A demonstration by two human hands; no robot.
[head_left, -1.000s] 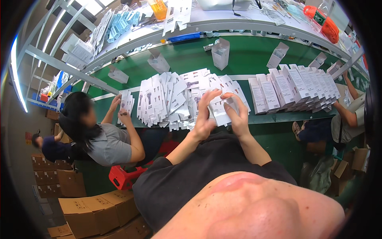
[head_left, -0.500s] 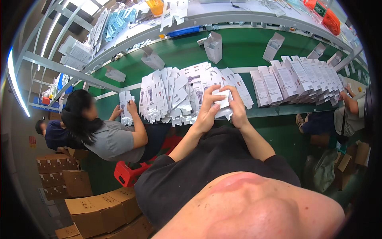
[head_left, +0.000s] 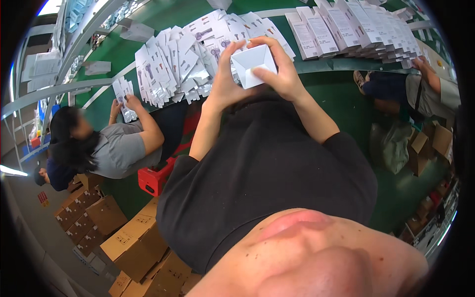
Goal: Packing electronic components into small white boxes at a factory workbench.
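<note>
Both my hands hold a small white carton [head_left: 241, 64], its open end turned up toward me so the pale inner walls show. My left hand [head_left: 225, 81] wraps the carton's left side, fingertips at the far edge. Around the right side curls my right hand [head_left: 284, 76], with its thumb at the opening near the front edge. The carton's far end is hidden. Just beyond my hands lies a spread pile of flat printed cartons [head_left: 185, 62] on the green bench.
Rows of white boxes [head_left: 341, 32] lean on the bench at the right. A co-worker in grey [head_left: 123, 148] handles flat cartons at the left; another person's hand [head_left: 424, 69] touches the boxes far right. A red stool [head_left: 154, 179] and brown cardboard boxes [head_left: 136, 242] stand lower left.
The carton has tipped so its open end faces me, and my right thumb has moved to the opening. The view has tilted down toward my body.
</note>
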